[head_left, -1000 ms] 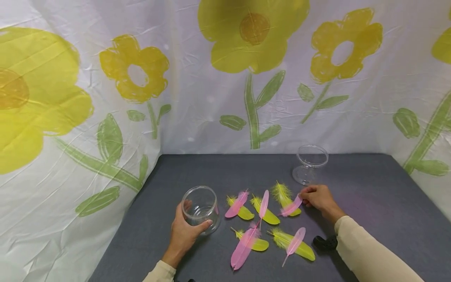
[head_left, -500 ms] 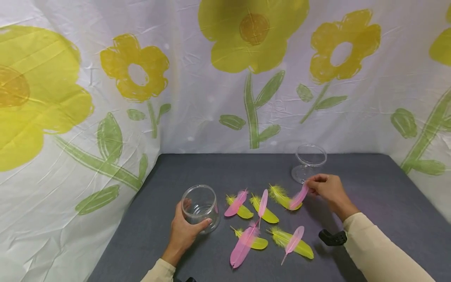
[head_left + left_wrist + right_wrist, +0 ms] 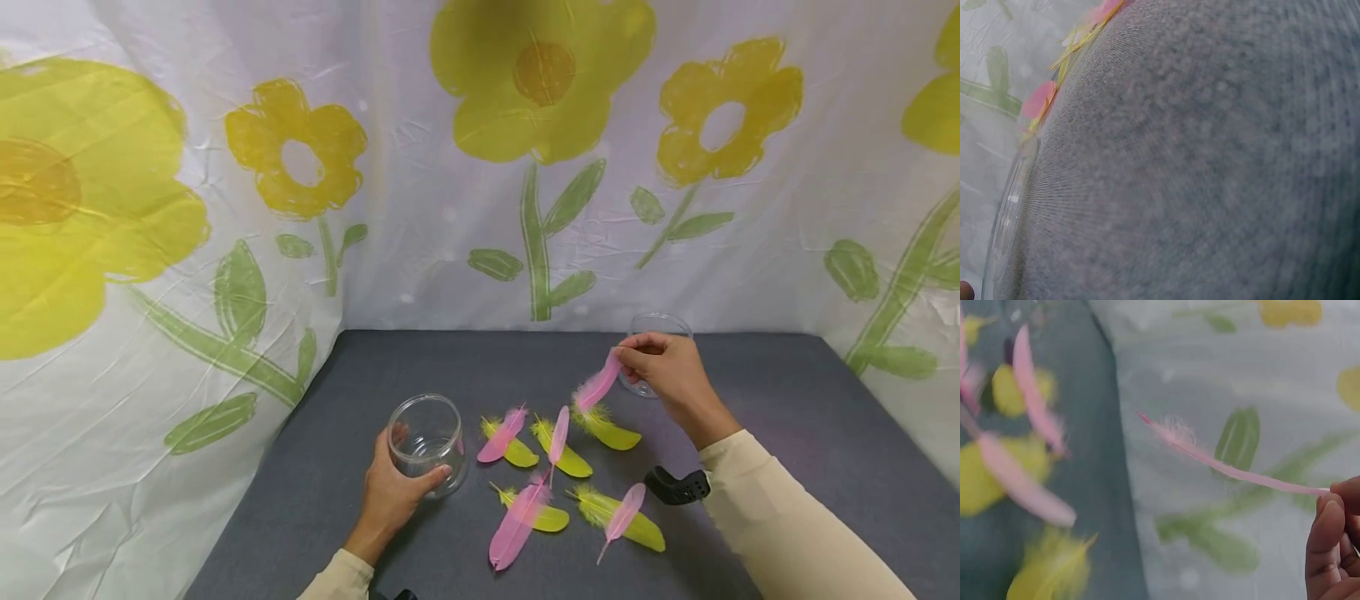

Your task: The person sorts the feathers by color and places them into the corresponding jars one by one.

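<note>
My right hand pinches a pink feather by its tip between thumb and fingers. In the right wrist view the held feather stretches sideways, its fluffy end away from the hand. In the head view that fluffy end overlaps a yellow feather on the table. My left hand grips a clear round jar at the left, thumb on the near side. Several pink feathers lie across yellow ones to the jar's right, including a large pink feather. Another pink feather crosses a yellow one nearby.
Behind the right hand stands a clear footed container, partly hidden by it. The dark grey table meets a white flowered cloth at its back and sides. A black strap is on the right wrist.
My right hand lifts the pink feather off the yellow one, going right and then back up and left. The yellow feather shifts slightly. My left hand stays on the jar.
</note>
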`<state>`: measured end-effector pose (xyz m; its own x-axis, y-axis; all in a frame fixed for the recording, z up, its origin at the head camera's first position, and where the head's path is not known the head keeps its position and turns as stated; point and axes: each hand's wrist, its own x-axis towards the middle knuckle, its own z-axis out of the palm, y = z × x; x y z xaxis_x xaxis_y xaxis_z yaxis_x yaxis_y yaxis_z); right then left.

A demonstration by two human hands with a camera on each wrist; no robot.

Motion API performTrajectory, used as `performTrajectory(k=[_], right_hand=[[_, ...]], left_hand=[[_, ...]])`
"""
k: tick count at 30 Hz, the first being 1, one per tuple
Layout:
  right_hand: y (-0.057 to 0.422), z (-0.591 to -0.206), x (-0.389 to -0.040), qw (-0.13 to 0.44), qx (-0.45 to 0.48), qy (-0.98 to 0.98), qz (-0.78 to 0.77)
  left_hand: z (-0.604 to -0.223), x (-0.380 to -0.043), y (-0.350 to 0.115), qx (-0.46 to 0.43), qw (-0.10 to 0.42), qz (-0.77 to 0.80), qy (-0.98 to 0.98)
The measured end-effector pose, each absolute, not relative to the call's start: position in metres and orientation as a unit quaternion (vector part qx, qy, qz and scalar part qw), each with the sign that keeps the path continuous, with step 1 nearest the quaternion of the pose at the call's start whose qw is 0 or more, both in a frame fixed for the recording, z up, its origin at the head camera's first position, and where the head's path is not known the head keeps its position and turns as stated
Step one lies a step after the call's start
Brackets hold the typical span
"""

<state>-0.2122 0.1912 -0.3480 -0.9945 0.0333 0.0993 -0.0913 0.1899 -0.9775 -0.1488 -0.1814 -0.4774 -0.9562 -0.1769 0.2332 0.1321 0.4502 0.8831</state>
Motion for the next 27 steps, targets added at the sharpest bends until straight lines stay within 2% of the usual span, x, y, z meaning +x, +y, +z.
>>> performTrajectory(k=[14,27], right_hand=[[0.094,-0.314,-0.220,0.038,0.074,-0.729,0.679],[0.012,-0.343,-0.213,0.006,0.107,-0.705,0.701]], left_hand=[[-0.479,-0.149,-0.183,0.012,0.149,-0.523,-0.839],[-0.480,-0.149,-0.183,0.009,0.160,-0.518,-0.841]])
